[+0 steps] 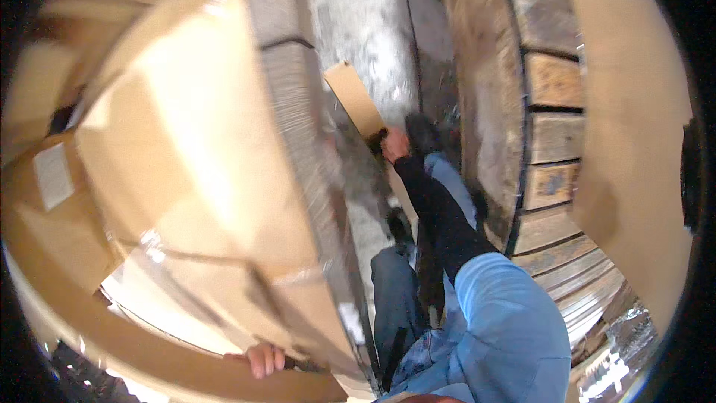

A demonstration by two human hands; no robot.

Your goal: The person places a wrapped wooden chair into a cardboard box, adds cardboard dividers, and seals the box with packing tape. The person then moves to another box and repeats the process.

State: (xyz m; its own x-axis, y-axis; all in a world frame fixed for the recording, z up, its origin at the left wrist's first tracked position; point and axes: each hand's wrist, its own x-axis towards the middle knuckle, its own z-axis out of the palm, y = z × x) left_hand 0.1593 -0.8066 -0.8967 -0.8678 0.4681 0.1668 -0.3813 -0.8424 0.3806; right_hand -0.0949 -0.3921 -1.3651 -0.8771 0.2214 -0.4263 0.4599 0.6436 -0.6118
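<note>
My right hand [395, 145] reaches down between the stacks, its fingers closed on a long, narrow cardboard strip [353, 101]. The strip slants over the floor, and part of it passes behind my arm. At the lower left, the fingers of my left hand [265, 360] are bent over the edge of a long curved-looking cardboard piece [175, 351]; the rest of that hand is hidden. Beside it stand large cardboard boxes [186, 157], partly covered in shiny clear film.
Stacked wooden boards [553, 138] and a tall cardboard sheet [634, 142] stand on the right. A thick wooden beam [485, 89] runs along the narrow concrete floor [365, 15]. My feet are in this gap. A box with a white label [54, 177] is at the far left.
</note>
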